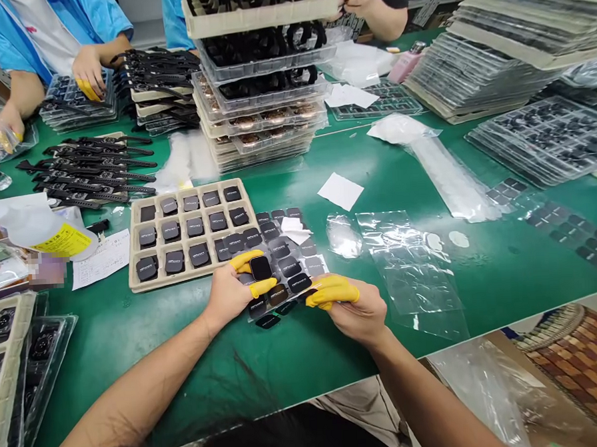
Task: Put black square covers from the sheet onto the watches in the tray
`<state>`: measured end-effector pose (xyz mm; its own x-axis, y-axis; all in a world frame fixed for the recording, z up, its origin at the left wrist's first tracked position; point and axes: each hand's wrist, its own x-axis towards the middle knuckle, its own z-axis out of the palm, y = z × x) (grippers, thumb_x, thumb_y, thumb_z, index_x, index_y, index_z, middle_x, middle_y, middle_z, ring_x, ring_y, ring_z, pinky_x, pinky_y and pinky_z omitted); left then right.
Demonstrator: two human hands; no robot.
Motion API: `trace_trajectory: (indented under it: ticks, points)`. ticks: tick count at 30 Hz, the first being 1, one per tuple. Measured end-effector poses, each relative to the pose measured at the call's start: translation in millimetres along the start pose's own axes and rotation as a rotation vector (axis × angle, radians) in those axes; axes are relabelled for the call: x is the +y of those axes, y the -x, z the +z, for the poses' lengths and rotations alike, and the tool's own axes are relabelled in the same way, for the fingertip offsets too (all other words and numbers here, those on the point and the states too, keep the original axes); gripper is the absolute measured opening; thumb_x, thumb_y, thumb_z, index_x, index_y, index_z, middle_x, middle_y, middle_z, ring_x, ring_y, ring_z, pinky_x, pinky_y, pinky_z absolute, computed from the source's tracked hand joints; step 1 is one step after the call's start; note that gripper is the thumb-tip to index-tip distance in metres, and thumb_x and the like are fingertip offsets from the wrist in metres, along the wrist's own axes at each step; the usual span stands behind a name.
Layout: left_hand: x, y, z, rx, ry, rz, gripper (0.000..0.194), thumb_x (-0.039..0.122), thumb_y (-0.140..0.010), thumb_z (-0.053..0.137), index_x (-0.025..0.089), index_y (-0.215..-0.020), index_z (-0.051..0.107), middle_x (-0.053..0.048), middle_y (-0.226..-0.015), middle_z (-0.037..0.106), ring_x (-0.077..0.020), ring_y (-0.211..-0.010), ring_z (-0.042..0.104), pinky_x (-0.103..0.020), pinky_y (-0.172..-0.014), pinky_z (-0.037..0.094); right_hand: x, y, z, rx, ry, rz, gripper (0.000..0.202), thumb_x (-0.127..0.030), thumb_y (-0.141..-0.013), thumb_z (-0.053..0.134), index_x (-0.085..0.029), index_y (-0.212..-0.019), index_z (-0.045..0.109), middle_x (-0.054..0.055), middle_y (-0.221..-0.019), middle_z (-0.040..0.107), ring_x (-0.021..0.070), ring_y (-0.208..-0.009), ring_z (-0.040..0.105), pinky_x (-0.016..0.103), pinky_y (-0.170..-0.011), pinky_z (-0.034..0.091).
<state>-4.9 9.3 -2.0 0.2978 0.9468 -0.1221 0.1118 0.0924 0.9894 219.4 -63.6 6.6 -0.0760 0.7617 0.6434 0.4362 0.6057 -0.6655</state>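
A: Hands?
B: Apart. Left hand (pixel 228 292) pinches a black square watch head (pixel 261 268) between yellow finger cots (pixel 263 288). Right hand (pixel 357 308) has its fingertips at the near right edge of the black sticker sheet (pixel 281 250); can't tell if they grip a single sticker.
A: Watch head vs. sheet?
B: Over its left side, screen up, left of the right fingertips. Left hand's nearer, obviously.
A: Long axis?
B: Watch head's near square, can't call it. Sheet runs away from the body, beside the beige compartment tray (pixel 181 279).
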Motion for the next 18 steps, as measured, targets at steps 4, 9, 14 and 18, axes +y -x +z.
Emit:
trace_trajectory:
  ticks: [4, 9, 14, 18]
  points:
    - [0, 0, 0.0, 0.003, -0.024, 0.002, 0.060, 0.033, -0.063, 0.091, 0.018, -0.118, 0.072, -0.008, -0.110, 0.076, -0.0216, -0.097, 0.072, -0.035, -0.091, 0.059, 1, 6, 0, 0.017, 0.033, 0.115, 0.036, -0.008, -0.081, 0.069, -0.035, -0.104, 0.075, -0.003, -0.086, 0.080, 0.0186, -0.071, 0.075, 0.029, -0.063, 0.062]
    - [-4, 1, -0.1, -0.028, -0.055, 0.013, 0.059, 0.031, -0.064, 0.090, 0.020, -0.119, 0.073, -0.007, -0.106, 0.077, -0.0213, -0.095, 0.072, -0.035, -0.091, 0.059, -2, 4, 6, -0.014, 0.062, 0.187, 0.027, -0.013, -0.085, 0.063, -0.034, -0.091, 0.077, -0.002, -0.086, 0.080, 0.0206, -0.076, 0.077, 0.032, -0.069, 0.063]
    - [-4, 1, -0.1, -0.030, -0.094, 0.015, 0.060, 0.030, -0.064, 0.089, 0.020, -0.120, 0.073, -0.006, -0.107, 0.077, -0.0214, -0.096, 0.072, -0.035, -0.091, 0.059, 2, 5, 15, 0.066, 0.038, 0.241, 0.024, -0.012, -0.087, 0.065, -0.032, -0.096, 0.074, -0.003, -0.080, 0.077, 0.0174, -0.066, 0.072, 0.030, -0.059, 0.060]
    - [-1, 1, 0.1, -0.037, -0.105, 0.010, 0.060, 0.029, -0.064, 0.089, 0.019, -0.120, 0.073, -0.006, -0.108, 0.077, -0.0210, -0.095, 0.072, -0.034, -0.090, 0.059, 6, 7, 14, 0.036, -0.010, 0.311, 0.018, -0.017, -0.087, 0.068, -0.030, -0.099, 0.073, 0.000, -0.085, 0.078, 0.0183, -0.067, 0.073, 0.032, -0.061, 0.061]
